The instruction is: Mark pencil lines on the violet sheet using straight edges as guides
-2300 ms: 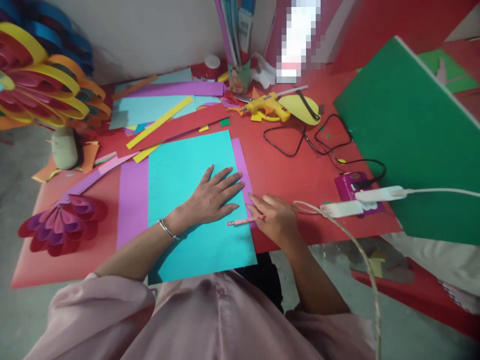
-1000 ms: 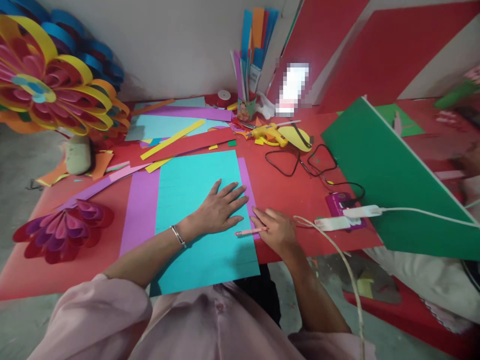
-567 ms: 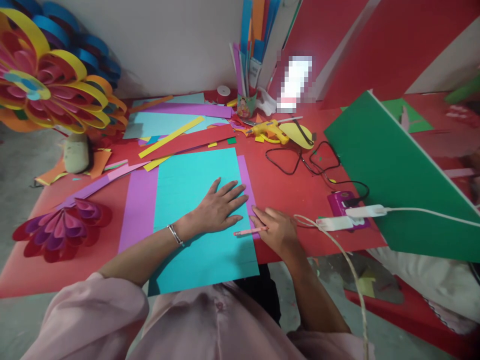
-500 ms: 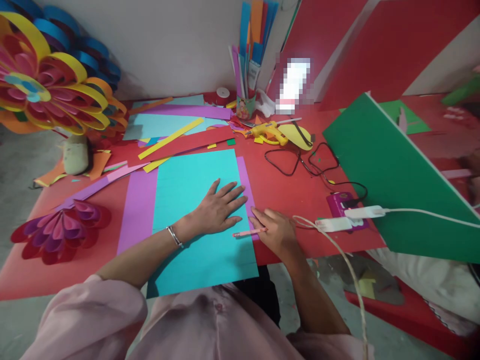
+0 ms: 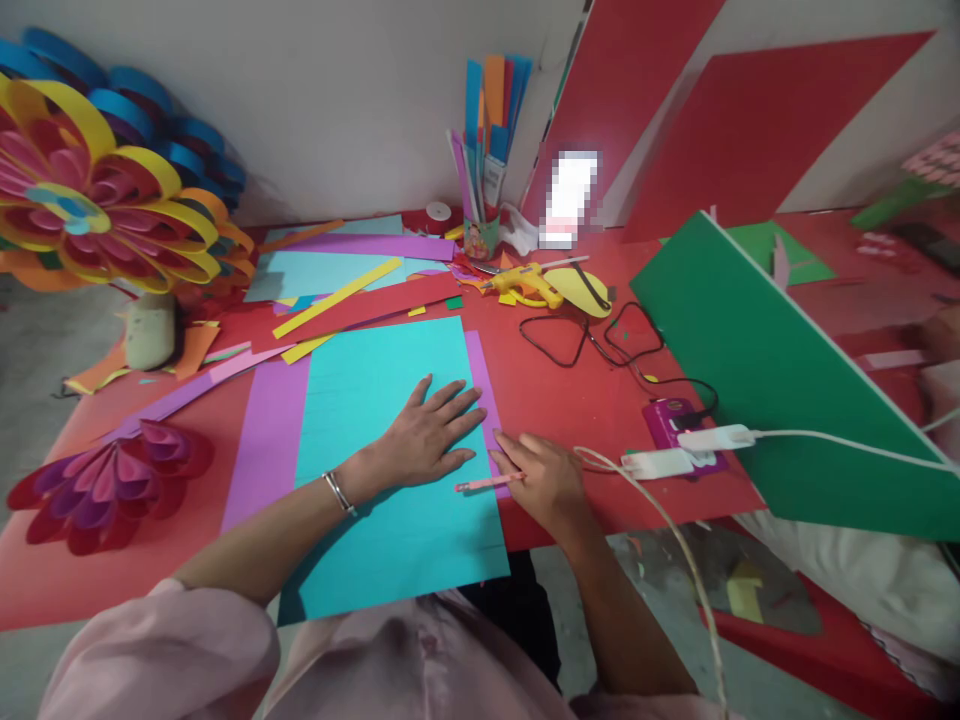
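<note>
A turquoise sheet of paper [image 5: 397,540] lies over a purple sheet [image 5: 264,430] whose edges show on both sides of it. My left hand [image 5: 431,430] rests flat on the turquoise sheet with its fingers spread, the fingertips near the right edge. At that edge my right hand [image 5: 546,485] is closed around a pink pencil [image 5: 486,483], whose blunt end points left over the turquoise paper. The fingertips of this hand touch the purple strip; the pencil's other end is hidden under the hand.
Beyond the sheets lie paper strips [image 5: 337,298], a yellow glue gun [image 5: 529,285] and a cup [image 5: 481,235] of strips. A paper flower [image 5: 82,210] and a half flower [image 5: 112,480] are at left. A green board [image 5: 780,390] leans at right beside a purple socket block [image 5: 667,420] with white plugs.
The whole view has shifted slightly, so everything sits a little lower and further left. Both hands keep nearly the same place on the paper, and the pencil is still in the right hand.
</note>
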A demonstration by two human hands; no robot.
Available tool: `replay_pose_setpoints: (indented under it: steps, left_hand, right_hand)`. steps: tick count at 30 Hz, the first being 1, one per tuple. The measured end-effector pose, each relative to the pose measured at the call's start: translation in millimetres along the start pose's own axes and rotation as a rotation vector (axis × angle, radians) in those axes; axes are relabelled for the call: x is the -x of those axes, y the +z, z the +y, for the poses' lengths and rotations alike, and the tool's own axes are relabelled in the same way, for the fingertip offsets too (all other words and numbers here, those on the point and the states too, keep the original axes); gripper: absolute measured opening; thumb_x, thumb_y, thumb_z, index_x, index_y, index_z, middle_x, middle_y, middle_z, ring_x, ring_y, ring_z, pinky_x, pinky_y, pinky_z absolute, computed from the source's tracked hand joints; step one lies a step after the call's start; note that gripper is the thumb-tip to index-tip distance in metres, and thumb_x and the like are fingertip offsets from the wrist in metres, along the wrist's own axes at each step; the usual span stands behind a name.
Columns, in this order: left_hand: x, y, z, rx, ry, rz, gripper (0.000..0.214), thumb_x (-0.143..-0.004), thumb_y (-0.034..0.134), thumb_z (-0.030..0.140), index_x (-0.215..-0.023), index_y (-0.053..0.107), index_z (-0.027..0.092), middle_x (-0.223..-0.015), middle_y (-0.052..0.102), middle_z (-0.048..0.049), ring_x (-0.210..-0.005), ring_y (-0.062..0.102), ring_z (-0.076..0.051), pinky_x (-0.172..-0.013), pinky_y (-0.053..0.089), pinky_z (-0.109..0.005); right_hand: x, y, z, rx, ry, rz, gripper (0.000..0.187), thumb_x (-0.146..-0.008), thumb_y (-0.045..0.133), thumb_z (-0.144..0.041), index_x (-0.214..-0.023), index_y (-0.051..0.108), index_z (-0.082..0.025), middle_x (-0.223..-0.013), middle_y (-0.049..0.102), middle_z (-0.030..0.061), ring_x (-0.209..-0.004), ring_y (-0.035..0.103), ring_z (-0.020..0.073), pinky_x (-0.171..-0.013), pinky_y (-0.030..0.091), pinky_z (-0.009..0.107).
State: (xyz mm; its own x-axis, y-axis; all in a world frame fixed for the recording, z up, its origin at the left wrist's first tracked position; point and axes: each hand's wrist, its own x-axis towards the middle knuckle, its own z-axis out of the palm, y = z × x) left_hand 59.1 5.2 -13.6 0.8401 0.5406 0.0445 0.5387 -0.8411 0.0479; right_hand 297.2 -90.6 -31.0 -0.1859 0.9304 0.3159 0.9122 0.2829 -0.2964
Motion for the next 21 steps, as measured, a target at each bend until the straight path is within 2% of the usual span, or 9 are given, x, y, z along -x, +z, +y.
replay_pose_setpoints:
  steps: [13, 21]
  left_hand:
    - [-0.1, 2.5, -0.1, 0.003, 0.001, -0.002, 0.062, -0.109, 0.034, 0.060, -0.162, 0.044, 0.029, -0.174, 0.035, -0.0062, -0.161, 0.030, -0.033, -0.133, 0.003, -0.062]
    - [0.4, 5.3, -0.5, 0.001, 0.011, 0.040, 0.061, -0.109, 0.036, 0.058, -0.162, 0.044, 0.031, -0.173, 0.037, -0.0058, -0.161, 0.030, -0.033, -0.133, 0.003, -0.062]
  right_hand:
    - [-1.5, -0.7, -0.3, 0.012, -0.003, 0.019, 0.031, -0.107, 0.059, -0.041, -0.124, 0.080, -0.026, -0.079, 0.073, 0.0022, -0.074, 0.066, 0.0159, -0.066, 0.037, 0.031]
    - [-0.3, 1.5, -0.6, 0.018, 0.029, -0.044, 0.032, -0.105, 0.061, -0.042, -0.130, 0.077, -0.029, -0.088, 0.075, 0.0023, -0.081, 0.068, 0.0171, -0.069, 0.040, 0.031]
